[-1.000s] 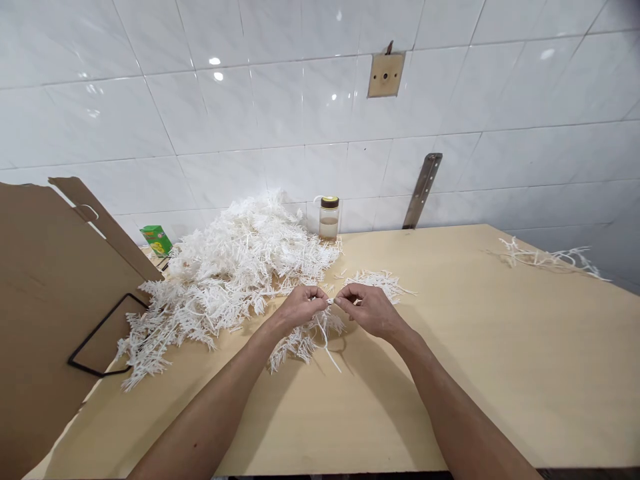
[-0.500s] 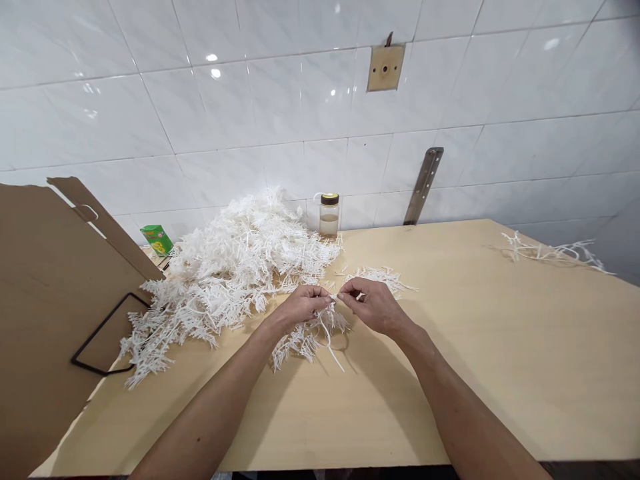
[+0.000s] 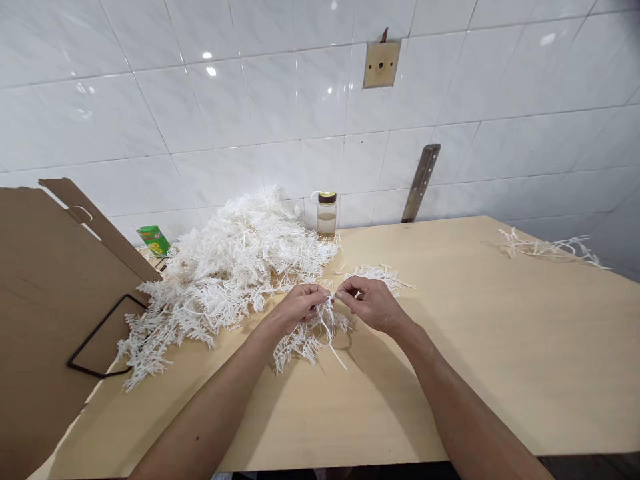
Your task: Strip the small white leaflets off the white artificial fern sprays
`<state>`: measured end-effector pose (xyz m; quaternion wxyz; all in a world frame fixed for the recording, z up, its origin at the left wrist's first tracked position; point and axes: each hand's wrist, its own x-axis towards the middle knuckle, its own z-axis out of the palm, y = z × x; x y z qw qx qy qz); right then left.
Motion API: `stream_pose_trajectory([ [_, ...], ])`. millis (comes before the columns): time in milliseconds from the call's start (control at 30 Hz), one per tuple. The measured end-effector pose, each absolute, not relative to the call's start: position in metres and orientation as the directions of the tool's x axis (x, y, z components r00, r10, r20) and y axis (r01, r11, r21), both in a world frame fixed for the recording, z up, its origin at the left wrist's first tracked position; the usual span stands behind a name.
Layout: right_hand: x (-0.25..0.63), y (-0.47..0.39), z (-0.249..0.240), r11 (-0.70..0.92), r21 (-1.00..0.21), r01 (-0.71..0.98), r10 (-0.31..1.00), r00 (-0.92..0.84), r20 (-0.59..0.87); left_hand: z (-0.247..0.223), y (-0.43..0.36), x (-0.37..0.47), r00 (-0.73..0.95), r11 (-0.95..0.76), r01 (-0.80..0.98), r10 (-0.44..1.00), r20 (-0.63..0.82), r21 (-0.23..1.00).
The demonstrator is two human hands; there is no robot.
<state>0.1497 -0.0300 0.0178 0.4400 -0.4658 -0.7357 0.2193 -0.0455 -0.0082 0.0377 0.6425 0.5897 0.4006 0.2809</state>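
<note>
My left hand (image 3: 303, 303) is closed on a white branched plastic sprig (image 3: 327, 322), whose stems hang below the fingers. Close beside it, my right hand (image 3: 367, 300) pinches with thumb and forefinger at the top of the same sprig; the small bit between its fingertips is too fine to make out. Under the hands more feathery white sprigs (image 3: 299, 348) lie on the table. Left of them rises a large heap of white sprigs (image 3: 250, 247). Just behind my right hand sits a small pile of short white pieces (image 3: 383, 275).
A bottle with a dark lid (image 3: 327, 217) stands by the tiled wall, behind the heap. At left are a cardboard box (image 3: 55, 300), a black wire frame (image 3: 95, 330) and a green box (image 3: 154, 241). Bare white stems (image 3: 550, 250) lie at the table's far right.
The view has shifted slightly. Both hands stay together at the sprig, with only a small shift of the fingers and the hanging stems.
</note>
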Motion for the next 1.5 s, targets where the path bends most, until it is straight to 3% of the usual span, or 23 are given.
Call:
stream_pose_trajectory([
  [200,0.146,-0.030,0.014,0.487,-0.677,0.552,0.860,-0.167,0.483,0.038,-0.012,-0.043,0.490,0.105,0.123,0.858,-0.152,0.987],
  [333,0.140,-0.024,0.006,0.516,-0.538,0.667,0.805,-0.164,0.570,0.033,-0.012,-0.040,0.449,0.070,0.126,0.885,-0.120,0.989],
  [433,0.146,-0.015,0.000,0.405,-0.457,0.792,0.775,-0.032,0.632,0.032,-0.011,-0.040,0.467,0.037,0.142,0.878,-0.100,0.989],
  [533,0.167,-0.007,-0.004,0.173,-0.557,0.812,0.791,0.223,0.570,0.034,-0.012,-0.041,0.465,0.031,0.114,0.881,-0.081,0.993],
  [667,0.186,-0.005,-0.005,0.042,-0.685,0.727,0.846,0.339,0.412,0.035,-0.011,-0.042,0.508,0.090,0.020,0.857,-0.088,0.996],
  [800,0.172,-0.013,0.003,0.158,-0.756,0.635,0.875,0.264,0.405,0.032,-0.011,-0.042,0.533,0.127,-0.009,0.840,-0.102,0.992],
  [900,0.154,-0.024,0.013,0.202,-0.882,0.425,0.970,0.036,0.239,0.029,-0.010,-0.040,0.548,0.123,-0.012,0.831,-0.096,0.992],
  [1000,0.143,-0.030,0.018,0.247,-0.902,0.353,0.969,-0.113,0.221,0.027,-0.010,-0.039,0.537,0.107,-0.027,0.840,-0.076,0.994],
  [1133,0.142,-0.029,0.016,0.237,-0.904,0.355,0.971,-0.087,0.221,0.024,-0.007,-0.039,0.482,0.090,-0.013,0.873,-0.072,0.996],
  [1367,0.144,-0.029,0.015,0.112,-0.931,0.348,0.993,-0.086,0.087,0.019,-0.007,-0.036,0.416,0.044,0.047,0.907,-0.059,0.998],
  [1500,0.144,-0.029,0.013,0.172,-0.893,0.415,0.985,-0.087,0.149,0.017,-0.009,-0.033,0.377,-0.016,0.122,0.926,-0.032,0.992],
])
